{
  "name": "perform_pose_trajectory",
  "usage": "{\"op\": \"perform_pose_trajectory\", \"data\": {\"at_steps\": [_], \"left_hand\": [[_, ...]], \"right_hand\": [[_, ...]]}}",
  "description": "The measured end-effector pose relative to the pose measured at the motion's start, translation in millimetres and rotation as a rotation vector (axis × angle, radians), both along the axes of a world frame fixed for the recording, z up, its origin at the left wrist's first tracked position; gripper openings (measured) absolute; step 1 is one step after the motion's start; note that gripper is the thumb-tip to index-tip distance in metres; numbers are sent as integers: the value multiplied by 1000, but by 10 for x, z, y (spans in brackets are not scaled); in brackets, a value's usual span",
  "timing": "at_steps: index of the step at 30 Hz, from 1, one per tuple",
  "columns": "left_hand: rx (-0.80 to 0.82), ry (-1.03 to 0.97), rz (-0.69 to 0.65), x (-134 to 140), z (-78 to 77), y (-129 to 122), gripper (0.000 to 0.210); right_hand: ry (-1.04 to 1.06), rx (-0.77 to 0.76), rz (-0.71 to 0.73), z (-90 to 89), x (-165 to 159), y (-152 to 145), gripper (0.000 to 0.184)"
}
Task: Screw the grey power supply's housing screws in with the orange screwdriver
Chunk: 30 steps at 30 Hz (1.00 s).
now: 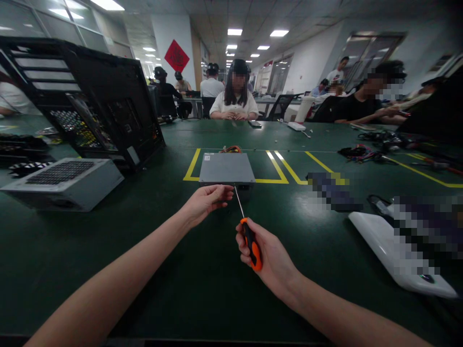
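Note:
A grey metal computer power supply [227,167] sits on the green table, with coloured wires [231,149] behind it. My right hand [273,253] is wrapped around the orange-and-black handle of a screwdriver [255,254]. Its shaft points up and away, and the tip is at the near face of the power supply; whether it touches a screw is too small to see. Beside that tip, my left hand [208,201] has its thumb and index finger pinched together at the same face. What they hold, if anything, cannot be made out.
To the left stand an open black computer case [119,111] and a second power supply [68,180]. Yellow tape [278,168] marks the table. At right lie a white panel [394,255], a pixelated dark object [333,190] and cables [361,152]. A person [235,101] sits opposite.

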<state>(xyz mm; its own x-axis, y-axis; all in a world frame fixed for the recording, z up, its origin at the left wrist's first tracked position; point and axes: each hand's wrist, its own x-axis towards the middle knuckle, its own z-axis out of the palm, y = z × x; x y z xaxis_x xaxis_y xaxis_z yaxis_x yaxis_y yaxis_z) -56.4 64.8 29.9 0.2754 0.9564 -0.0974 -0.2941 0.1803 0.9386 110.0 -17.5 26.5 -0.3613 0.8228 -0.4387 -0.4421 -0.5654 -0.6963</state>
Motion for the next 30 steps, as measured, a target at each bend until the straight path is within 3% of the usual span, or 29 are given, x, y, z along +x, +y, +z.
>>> {"op": "perform_pose_trajectory", "data": {"at_steps": [7,21,25,30], "left_hand": [[-82,104,56,56,-48,-18,20],[46,170,131,76,-84,-23,17],[147,213,151,74,-103,-19,19],[349,336,228,66,-131,-26,17]], "right_hand": [[-7,-116,-74,-41,-11,79,25],[-11,-103,-88,-107,-17,151,25],[-15,-68,-78,-91,-27,178,23],[-79,-46,-123,-92,-56,170,5]]}}
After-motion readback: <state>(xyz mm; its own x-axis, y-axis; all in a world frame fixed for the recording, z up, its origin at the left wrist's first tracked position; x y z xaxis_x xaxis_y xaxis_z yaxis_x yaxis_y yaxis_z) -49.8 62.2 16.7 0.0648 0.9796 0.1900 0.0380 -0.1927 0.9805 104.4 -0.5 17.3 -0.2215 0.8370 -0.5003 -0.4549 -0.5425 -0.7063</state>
